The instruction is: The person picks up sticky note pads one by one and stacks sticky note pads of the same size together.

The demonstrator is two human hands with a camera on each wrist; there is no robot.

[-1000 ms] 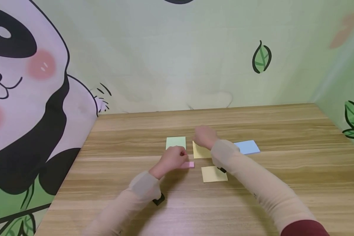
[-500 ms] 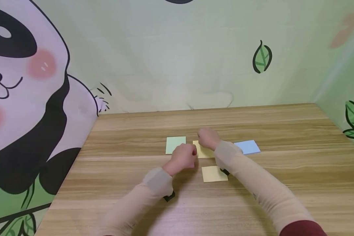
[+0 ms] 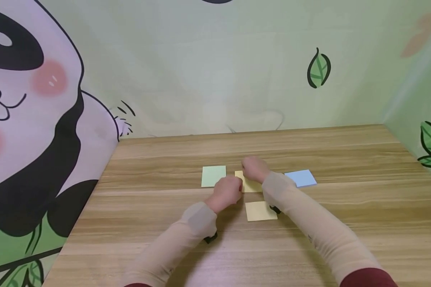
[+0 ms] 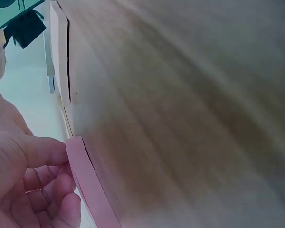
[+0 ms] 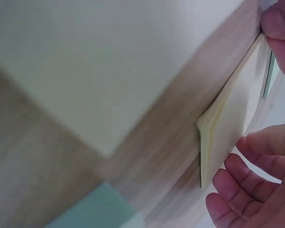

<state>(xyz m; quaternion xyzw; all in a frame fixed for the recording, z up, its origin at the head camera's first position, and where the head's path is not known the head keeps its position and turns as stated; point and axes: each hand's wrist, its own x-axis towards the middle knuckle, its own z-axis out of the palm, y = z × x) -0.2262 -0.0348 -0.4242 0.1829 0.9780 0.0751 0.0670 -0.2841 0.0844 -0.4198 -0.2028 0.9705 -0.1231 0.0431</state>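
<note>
A yellow sticky note pad lies mid-table between my two hands. My left hand has its fingertips at the pad's left edge; in the right wrist view its thumb and finger pinch the far corner. My right hand is curled over the pad's back right part; the right wrist view has its thumb and fingers against the pad's edge. Beside my left thumb in the left wrist view sits a pink sticky note pad, which that hand hides from the head view.
A green sticky note pad lies left of the yellow one, and a blue one lies to its right. Nearer me is a cream pad, partly under my right wrist. The wooden table meets a printed backdrop at its back edge.
My left hand has moved right, from over the pink pad's left side to the yellow pad's left edge. My right hand has shifted slightly right along the yellow pad.
</note>
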